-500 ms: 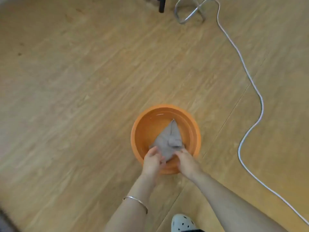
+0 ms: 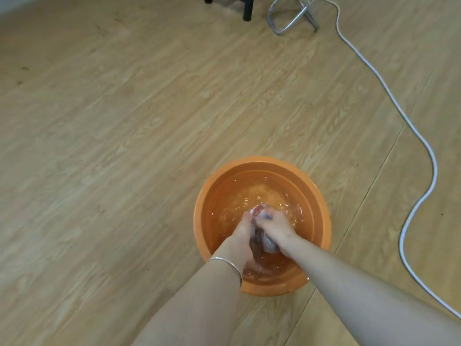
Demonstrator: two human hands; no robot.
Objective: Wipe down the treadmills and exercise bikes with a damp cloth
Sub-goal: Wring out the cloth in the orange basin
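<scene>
Cloth (image 2: 268, 242) now bunched, not spread, in basin (image 2: 262, 163); left hand (image 2: 243, 236), right hand (image 2: 275, 227) clench it. Likely sodden, limp; grip mid-wad.

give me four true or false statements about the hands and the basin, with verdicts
1. The left hand and right hand both grip the cloth inside the orange basin. True.
2. The basin is dry. False: it holds rippling water.
3. The bracelet is on the right wrist. False: it is on the left wrist.
4. A white cable lies on the floor to the right of the basin. True.
</scene>
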